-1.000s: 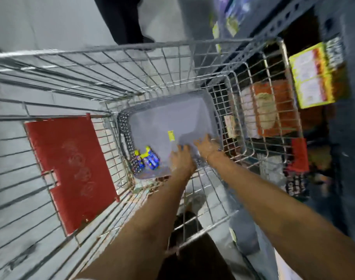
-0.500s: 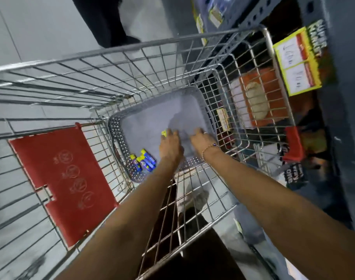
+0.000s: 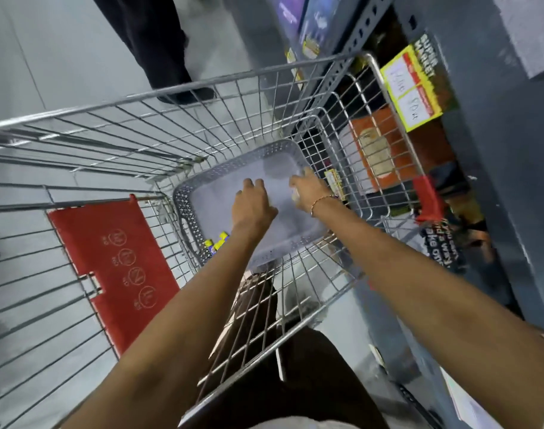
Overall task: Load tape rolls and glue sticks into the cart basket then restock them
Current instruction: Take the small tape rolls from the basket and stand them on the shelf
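Observation:
A grey plastic basket point(image 3: 184, 212) with a perforated rim sits at the bottom of a wire shopping cart point(image 3: 202, 91). A few blue and yellow glue sticks point(image 3: 216, 243) lie in its near left corner, partly hidden by my left forearm. My left hand point(image 3: 253, 202) reaches into the middle of the basket with its fingers bent down; what is under them is hidden. My right hand point(image 3: 307, 193), a thin bracelet on its wrist, is at the basket's right side, curled over a small pale thing point(image 3: 295, 196) that looks like a tape roll.
The cart's red child-seat flap point(image 3: 109, 258) hangs at the left. A dark metal shelf point(image 3: 496, 181) with yellow price tags point(image 3: 409, 88) and an orange package point(image 3: 379, 150) stands close on the right. Another person's dark trouser leg point(image 3: 159, 41) is just beyond the cart.
Both hands have moved from the basket's near edge further in towards its middle and right side. The small yellow item near my left hand is no longer visible.

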A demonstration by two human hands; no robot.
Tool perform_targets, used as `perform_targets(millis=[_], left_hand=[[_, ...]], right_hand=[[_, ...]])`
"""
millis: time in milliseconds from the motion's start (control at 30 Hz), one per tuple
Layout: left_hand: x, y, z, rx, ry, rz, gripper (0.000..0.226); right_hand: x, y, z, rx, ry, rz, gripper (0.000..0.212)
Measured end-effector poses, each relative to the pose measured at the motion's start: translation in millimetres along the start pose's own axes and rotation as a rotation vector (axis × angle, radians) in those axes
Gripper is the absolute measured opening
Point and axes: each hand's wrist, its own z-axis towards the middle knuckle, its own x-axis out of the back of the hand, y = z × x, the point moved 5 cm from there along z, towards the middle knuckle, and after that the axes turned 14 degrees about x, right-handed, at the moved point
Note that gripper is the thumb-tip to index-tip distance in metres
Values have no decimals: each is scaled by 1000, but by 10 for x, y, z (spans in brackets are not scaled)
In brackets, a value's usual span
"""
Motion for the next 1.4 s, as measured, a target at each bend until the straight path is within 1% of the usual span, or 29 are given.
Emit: perform_targets(millis=[67,133,267,333,400,467,533,600,700,833,900,967,1100,1133,1200,1267,1333,1400], left_hand=[[239,238,-148,-46,15,-29,49],[455,510,-355,-129,44,-58,49],[802,1091,-953,-368,121,-96,50],[893,1515,-1356,-540,168,-84,56],[899,1895,-1744,-697,198,-76,53],[758,2288,-2202,-847,189,-16,45],[495,2545,-2598,-947,114,105,43],[187,2729,-2927,-1015,51,232,44],[-213,2908,-3235,-1079,11,402,43],[-488,3131,-3449,-1099,31,554,45],[-559,3251,-3484,-1117,40,604,44],[-605,3337,-3481,-1126,19,642,46],[-614,3396,-3401,-1156,-80,605,67],[-587,3411,-3363,-1148,-111,562,68],[-493,3497,-3245,-1117,-126,425,56],[-386,3618,-3062,-1090,-59,308,46],[-330,3719,-2843,-1060,35,265,49],[-331,3750,-2660,-1055,106,254,56]], right_hand=[[360,-67,-326,-7,103,64,42],[744,-95,-749,-27,248,129,44],[1471,25,-1918,-132,631,205,40],[1768,270,-2661,-264,817,174,35],[1880,545,-3234,-411,885,139,35],[1853,868,-3757,-532,861,116,32],[1692,1157,-4099,-610,810,139,26],[1454,1384,-4345,-680,751,204,29],[1108,1574,-4509,-765,642,254,35],[917,1705,-4612,-765,591,234,38],[872,1742,-4642,-750,604,238,37],[834,1756,-4649,-731,621,257,40],[796,1780,-4640,-714,680,272,44],[788,1778,-4631,-707,687,268,47],[774,1789,-4603,-700,690,274,53],[769,1801,-4572,-710,690,277,57],[778,1815,-4538,-726,690,277,58],[781,1814,-4510,-743,702,265,55]])
